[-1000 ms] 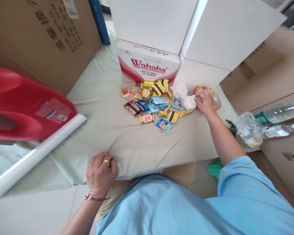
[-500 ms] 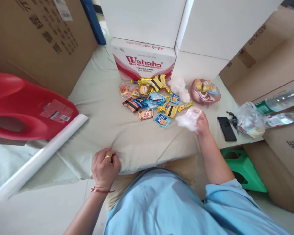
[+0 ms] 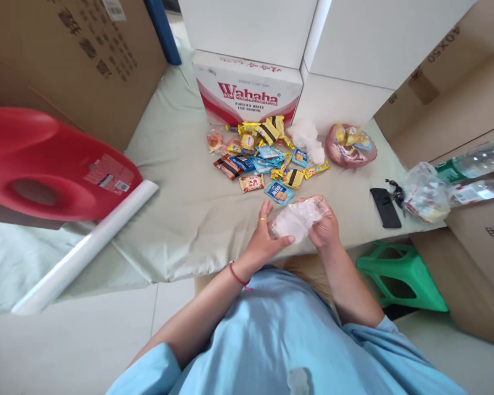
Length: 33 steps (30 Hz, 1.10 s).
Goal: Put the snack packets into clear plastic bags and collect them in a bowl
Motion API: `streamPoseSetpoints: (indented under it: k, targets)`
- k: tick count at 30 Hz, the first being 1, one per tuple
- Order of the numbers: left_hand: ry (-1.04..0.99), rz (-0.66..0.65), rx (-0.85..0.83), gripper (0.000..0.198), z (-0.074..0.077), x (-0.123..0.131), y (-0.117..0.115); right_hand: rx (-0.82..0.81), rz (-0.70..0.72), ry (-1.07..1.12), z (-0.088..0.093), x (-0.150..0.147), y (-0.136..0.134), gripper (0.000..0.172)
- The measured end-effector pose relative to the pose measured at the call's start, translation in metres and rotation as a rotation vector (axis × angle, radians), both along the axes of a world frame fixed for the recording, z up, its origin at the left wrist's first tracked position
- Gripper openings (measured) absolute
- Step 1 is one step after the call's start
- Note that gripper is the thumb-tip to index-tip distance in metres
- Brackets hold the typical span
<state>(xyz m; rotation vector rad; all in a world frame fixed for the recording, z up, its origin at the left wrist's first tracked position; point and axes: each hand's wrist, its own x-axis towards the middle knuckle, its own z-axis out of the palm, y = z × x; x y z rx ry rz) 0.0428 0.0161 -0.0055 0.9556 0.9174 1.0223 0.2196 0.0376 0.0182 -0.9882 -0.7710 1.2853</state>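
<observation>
My right hand (image 3: 324, 225) is closed on a crumpled clear plastic bag (image 3: 293, 220), held over the front of the cloth-covered table. Beside the bag's left end is my left hand (image 3: 265, 235), thumb and fingers spread apart around it; whether they touch the plastic I cannot tell. Just beyond the hands lies a loose pile of wrapped snacks: a blue packet (image 3: 279, 192) nearest, a cream packet (image 3: 252, 183), several yellow packets (image 3: 293, 178) and light blue ones (image 3: 267, 159). More crumpled clear plastic (image 3: 307, 140) rests behind the pile.
Right of the pile stands a pink bowl (image 3: 351, 158) of snacks. A phone (image 3: 386, 208), keys, a filled plastic bag (image 3: 426, 195) and bottles (image 3: 477, 162) lie further right. A Wahaha carton (image 3: 249, 93) backs the pile. At left are a red jug (image 3: 61, 164) and a white roll (image 3: 86, 247).
My left hand has risen from the table's front edge and moved right to the plastic bag, its fingers opening. My right hand has drawn the bag closer to my body.
</observation>
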Motion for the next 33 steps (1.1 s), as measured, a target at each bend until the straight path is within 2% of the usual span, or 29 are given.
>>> streamPoseSetpoints:
  k: [1,4,5,11,14,17,20,24,27,30,33]
  targets:
    - [-0.023,-0.013,-0.009,0.108,0.0,0.004,0.001,-0.031,0.003,-0.01,-0.001,-0.003,-0.004,0.035]
    - [-0.077,-0.017,-0.088,0.055,0.0,0.008,-0.002,-0.127,0.013,-0.053,-0.005,-0.01,-0.015,0.033]
    - [-0.088,-0.005,-0.11,0.049,0.0,0.008,-0.004,-0.153,0.017,-0.057,-0.006,-0.013,-0.017,0.034]
    - [-0.097,0.086,-0.132,0.047,-0.004,0.001,-0.009,-0.231,0.112,-0.054,-0.012,-0.028,-0.024,0.04]
    - [-0.096,0.191,-0.129,0.046,-0.011,-0.001,-0.006,-0.202,0.126,-0.095,-0.013,-0.033,-0.023,0.043]
    - [-0.103,0.276,-0.117,0.044,-0.013,-0.004,-0.003,-0.202,0.258,-0.16,-0.014,-0.033,-0.024,0.047]
    - [-0.166,0.265,-0.194,0.046,-0.01,-0.009,-0.001,-0.269,0.376,-0.178,-0.018,-0.029,-0.029,0.046]
    - [-0.292,0.292,-0.323,0.049,-0.005,-0.023,0.0,-0.322,0.315,-0.179,-0.025,-0.015,-0.036,0.04]
    - [-0.337,0.349,-0.37,0.053,-0.004,-0.038,0.001,-0.347,0.272,-0.219,-0.025,0.007,-0.03,0.04]
    - [-0.272,0.381,-0.364,0.053,-0.003,-0.05,0.0,-0.306,0.194,-0.269,-0.016,0.038,-0.005,0.039]
    - [-0.149,0.378,-0.313,0.045,-0.002,-0.054,-0.006,-0.153,0.015,-0.247,-0.003,0.062,0.035,0.041]
